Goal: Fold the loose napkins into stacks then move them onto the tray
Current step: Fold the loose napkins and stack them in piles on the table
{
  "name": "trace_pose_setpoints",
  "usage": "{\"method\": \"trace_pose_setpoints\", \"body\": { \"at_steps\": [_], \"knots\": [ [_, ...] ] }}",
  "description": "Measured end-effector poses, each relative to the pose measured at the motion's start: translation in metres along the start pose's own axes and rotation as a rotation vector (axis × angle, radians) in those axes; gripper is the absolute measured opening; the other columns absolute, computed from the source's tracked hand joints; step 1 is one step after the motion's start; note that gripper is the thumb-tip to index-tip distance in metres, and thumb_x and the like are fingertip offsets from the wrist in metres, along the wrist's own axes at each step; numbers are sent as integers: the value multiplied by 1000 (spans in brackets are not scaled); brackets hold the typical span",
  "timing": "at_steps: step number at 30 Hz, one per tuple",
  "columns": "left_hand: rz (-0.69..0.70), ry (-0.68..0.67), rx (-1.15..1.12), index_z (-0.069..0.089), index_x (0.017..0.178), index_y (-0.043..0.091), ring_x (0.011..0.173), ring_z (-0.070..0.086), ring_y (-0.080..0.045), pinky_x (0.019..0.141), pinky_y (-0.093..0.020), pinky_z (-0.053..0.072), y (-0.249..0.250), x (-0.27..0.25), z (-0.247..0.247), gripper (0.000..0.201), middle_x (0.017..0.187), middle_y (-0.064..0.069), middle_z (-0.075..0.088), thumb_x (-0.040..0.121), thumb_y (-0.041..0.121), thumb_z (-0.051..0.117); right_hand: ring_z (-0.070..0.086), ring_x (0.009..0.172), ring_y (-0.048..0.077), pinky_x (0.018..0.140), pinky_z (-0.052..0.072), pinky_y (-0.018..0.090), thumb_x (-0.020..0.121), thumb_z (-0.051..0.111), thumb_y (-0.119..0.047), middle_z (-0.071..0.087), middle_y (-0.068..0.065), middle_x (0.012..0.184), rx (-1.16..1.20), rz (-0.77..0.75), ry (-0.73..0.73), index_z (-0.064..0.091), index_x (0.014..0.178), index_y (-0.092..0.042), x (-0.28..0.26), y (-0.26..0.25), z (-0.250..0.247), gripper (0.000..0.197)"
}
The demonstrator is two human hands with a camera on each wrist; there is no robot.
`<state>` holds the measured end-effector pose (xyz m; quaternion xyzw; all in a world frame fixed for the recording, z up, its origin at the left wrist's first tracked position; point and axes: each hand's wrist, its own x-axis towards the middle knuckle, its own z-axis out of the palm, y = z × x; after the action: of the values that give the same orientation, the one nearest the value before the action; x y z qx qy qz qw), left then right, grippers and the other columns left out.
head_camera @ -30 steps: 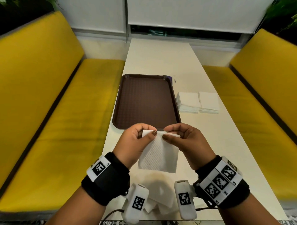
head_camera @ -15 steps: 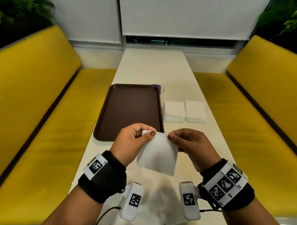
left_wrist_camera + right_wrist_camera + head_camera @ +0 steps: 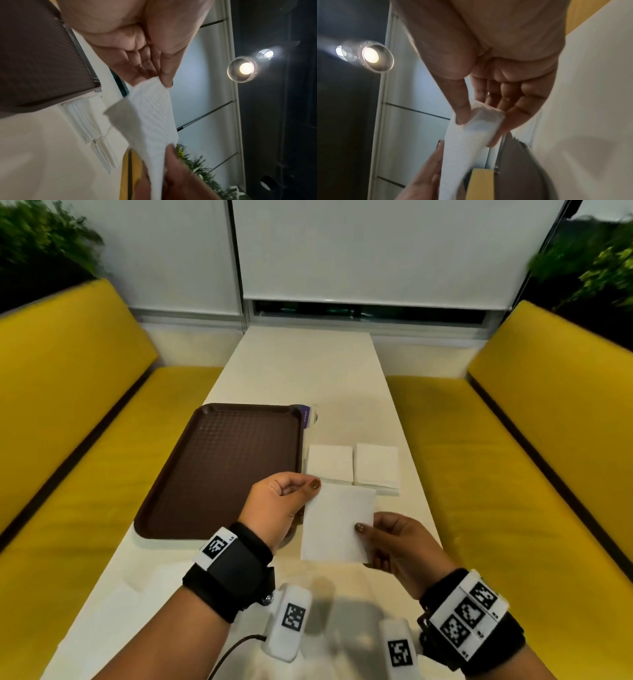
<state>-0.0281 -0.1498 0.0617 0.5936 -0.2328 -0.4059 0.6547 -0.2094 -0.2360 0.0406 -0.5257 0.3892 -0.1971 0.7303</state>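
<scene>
Your way to the tray (image 3: 219,467) looks open; two napkin stacks (image 3: 352,465) sit just right of it, seemingly close against its rim.

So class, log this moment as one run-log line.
step: folding | left hand: pinches napkin | right hand: pinches napkin | two stacks: on table beside tray | tray: no napkins
</scene>
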Motion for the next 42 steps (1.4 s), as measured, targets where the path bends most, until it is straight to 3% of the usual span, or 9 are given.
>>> {"method": "trace_pose_setpoints", "body": {
  "at_steps": [5,8,10,13,18,24,28,34,42],
  "knots": [
    [-45,49,102,67,101,3,79,67,-15,64,-24,54,-23,17,9,13,94,-12,72,92,12,63,60,64,17,59,53,28,89,67,-8,65,7,71,-36,33,68,68,78,-6,25,12,-24,11],
    [-96,128,157,64,96,9,82,65,-17,74,-35,55,-33,21,3,6,96,-14,70,94,14,61,59,59,15,58,53,27,89,68,-7,62,3,64,-38,101,106,64,75,-5,46,22,-33,15],
    [-110,179,171,62,93,8,82,61,-25,76,-40,51,-37,20,-3,4,94,-16,69,94,12,61,60,63,21,55,54,26,87,70,-6,59,9,69,-24,150,146,60,77,-2,62,29,-37,14],
    [-121,230,182,62,94,7,83,64,-21,73,-32,53,-41,17,-13,3,93,-14,69,94,9,60,63,74,32,50,54,24,86,72,-4,57,18,83,-33,210,193,60,84,0,85,39,-35,12],
    [-131,295,187,63,95,8,85,67,-17,72,-29,55,-46,12,-29,4,93,-10,71,94,10,59,67,58,28,47,56,26,86,71,-2,65,19,80,-86,232,181,58,82,-2,111,42,-16,14],
    [-138,347,176,63,94,10,83,68,-16,73,-31,54,-49,7,-36,4,89,-8,72,94,11,60,69,54,35,69,60,52,84,74,-8,61,17,81,-200,229,217,45,81,-8,128,48,-7,29],
    [-134,353,194,64,94,11,83,69,-16,73,-31,56,-51,2,-40,4,87,-6,73,94,13,61,65,43,30,48,57,35,84,75,-16,61,22,75,-316,196,260,42,83,-11,125,49,-9,34],
    [-123,354,198,63,93,12,83,69,-16,70,-27,54,-49,-8,-44,4,88,-7,72,94,14,60,60,54,29,38,45,23,82,76,-24,59,22,85,-445,151,297,41,83,-14,118,48,-16,37],
    [-69,347,287,64,93,13,82,69,-11,68,-25,53,-44,-35,-69,7,88,-4,73,95,18,59,60,47,18,52,42,28,85,71,-33,61,6,66,-673,10,210,52,83,-11,72,35,2,30]
  ]
}}
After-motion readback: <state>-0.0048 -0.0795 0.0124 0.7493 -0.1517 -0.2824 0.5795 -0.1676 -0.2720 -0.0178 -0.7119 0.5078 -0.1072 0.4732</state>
